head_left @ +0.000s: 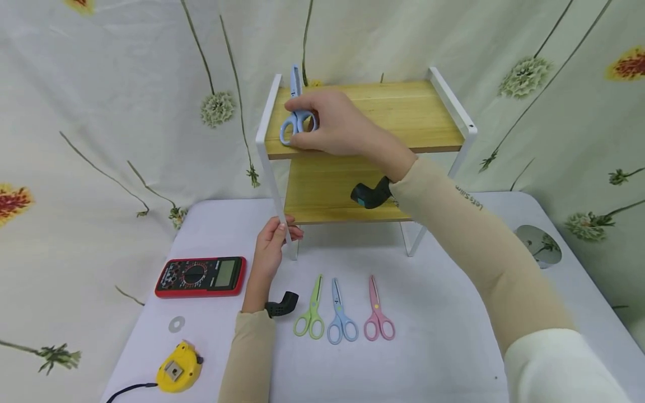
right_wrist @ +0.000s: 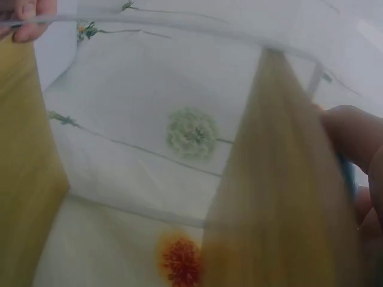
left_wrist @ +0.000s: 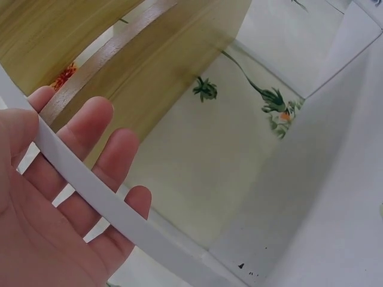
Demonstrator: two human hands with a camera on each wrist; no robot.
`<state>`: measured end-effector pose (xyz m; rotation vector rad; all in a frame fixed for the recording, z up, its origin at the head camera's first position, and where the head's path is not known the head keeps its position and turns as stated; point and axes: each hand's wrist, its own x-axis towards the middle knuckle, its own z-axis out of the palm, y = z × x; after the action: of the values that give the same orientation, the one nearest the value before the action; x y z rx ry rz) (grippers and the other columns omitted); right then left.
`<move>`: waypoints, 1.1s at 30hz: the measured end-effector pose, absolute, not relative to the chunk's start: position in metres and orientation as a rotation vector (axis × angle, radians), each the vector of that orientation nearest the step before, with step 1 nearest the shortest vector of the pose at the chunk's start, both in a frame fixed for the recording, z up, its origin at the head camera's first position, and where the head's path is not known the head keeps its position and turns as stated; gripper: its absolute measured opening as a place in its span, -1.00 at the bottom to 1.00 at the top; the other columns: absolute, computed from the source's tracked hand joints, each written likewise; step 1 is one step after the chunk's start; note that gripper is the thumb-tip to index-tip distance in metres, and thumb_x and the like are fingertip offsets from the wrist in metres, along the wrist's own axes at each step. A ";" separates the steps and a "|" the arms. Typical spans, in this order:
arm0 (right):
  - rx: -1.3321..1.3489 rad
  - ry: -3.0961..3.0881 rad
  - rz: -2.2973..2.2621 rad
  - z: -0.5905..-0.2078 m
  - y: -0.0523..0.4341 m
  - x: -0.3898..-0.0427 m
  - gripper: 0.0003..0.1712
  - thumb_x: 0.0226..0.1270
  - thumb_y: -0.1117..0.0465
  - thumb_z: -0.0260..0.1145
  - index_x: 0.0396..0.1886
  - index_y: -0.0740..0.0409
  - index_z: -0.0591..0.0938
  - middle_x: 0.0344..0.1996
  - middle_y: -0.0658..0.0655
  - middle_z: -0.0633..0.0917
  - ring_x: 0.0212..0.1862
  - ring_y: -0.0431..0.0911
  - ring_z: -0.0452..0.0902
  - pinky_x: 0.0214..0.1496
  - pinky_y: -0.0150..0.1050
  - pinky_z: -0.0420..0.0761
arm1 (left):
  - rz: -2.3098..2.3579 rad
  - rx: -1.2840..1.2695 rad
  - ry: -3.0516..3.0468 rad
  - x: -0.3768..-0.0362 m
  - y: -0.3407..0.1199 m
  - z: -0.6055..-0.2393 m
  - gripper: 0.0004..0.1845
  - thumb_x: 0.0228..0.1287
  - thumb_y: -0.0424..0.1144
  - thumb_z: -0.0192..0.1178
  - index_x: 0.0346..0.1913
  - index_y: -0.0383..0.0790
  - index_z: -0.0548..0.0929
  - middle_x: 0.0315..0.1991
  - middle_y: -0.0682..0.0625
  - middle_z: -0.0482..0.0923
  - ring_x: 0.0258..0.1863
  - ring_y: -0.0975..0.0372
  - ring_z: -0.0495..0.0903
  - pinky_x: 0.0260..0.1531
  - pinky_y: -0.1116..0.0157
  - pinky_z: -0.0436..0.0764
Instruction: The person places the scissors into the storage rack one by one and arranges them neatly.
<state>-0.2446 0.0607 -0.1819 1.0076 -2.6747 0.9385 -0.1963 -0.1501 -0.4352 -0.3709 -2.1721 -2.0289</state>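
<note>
My right hand [head_left: 335, 123] is at the left end of the top board [head_left: 393, 112] of a small two-tier shelf and pinches a pair of light blue scissors [head_left: 295, 84] by the handles. The blades point toward the back. In the right wrist view, the fingers [right_wrist: 354, 134] show at the right, beyond the board's edge. Lower down, my left hand [head_left: 270, 246] holds the shelf's white front left leg [left_wrist: 90, 179], thumb on one side and fingers behind it. Green scissors [head_left: 314, 305], a second blue pair [head_left: 339, 313] and pink scissors [head_left: 375, 308] lie in front of the shelf.
Left of the shelf lie a red and black multimeter [head_left: 201, 277], a grey washer [head_left: 177, 324] and a yellow tape measure [head_left: 180, 368] with a black strap. A round mirror-like disc [head_left: 539, 246] is on the right. Flowered cloth [head_left: 126, 101] hangs behind the white table [head_left: 443, 336].
</note>
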 end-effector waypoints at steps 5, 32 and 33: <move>0.984 -2.733 0.699 -0.189 0.052 -0.253 -0.41 0.49 0.06 0.27 0.43 0.14 0.49 0.18 0.19 0.67 -0.10 -0.04 0.43 -0.12 -0.28 0.34 | -2.013 -0.345 -2.192 -0.196 -0.151 -0.436 -0.68 0.65 -0.30 -0.18 0.11 -0.50 0.47 -0.35 0.34 0.68 -0.24 0.43 0.69 -0.03 0.40 0.62; 0.945 -2.424 0.891 -0.202 0.063 -0.236 -0.52 0.46 0.09 0.30 0.28 0.18 0.61 0.22 0.19 0.65 0.20 0.02 0.54 0.30 -0.16 0.48 | -2.017 -0.433 -2.132 -0.197 -0.151 -0.438 -0.69 0.63 -0.37 -0.18 0.08 -0.60 0.46 -0.35 0.33 0.68 -0.26 0.45 0.69 -0.08 0.41 0.65; 0.976 -2.325 0.924 -0.206 0.066 -0.232 -0.57 0.44 0.13 0.33 0.22 0.22 0.65 0.16 0.20 0.68 0.17 0.02 0.56 0.28 -0.16 0.50 | -2.016 -0.430 -2.132 -0.198 -0.151 -0.438 -0.69 0.63 -0.37 -0.18 0.08 -0.60 0.46 -0.35 0.33 0.68 -0.26 0.45 0.69 -0.08 0.40 0.65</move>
<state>-0.2324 0.0664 -0.2060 0.9764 -2.3248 0.9238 -0.1977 -0.1510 -0.4382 -0.4301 -2.1321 -2.0163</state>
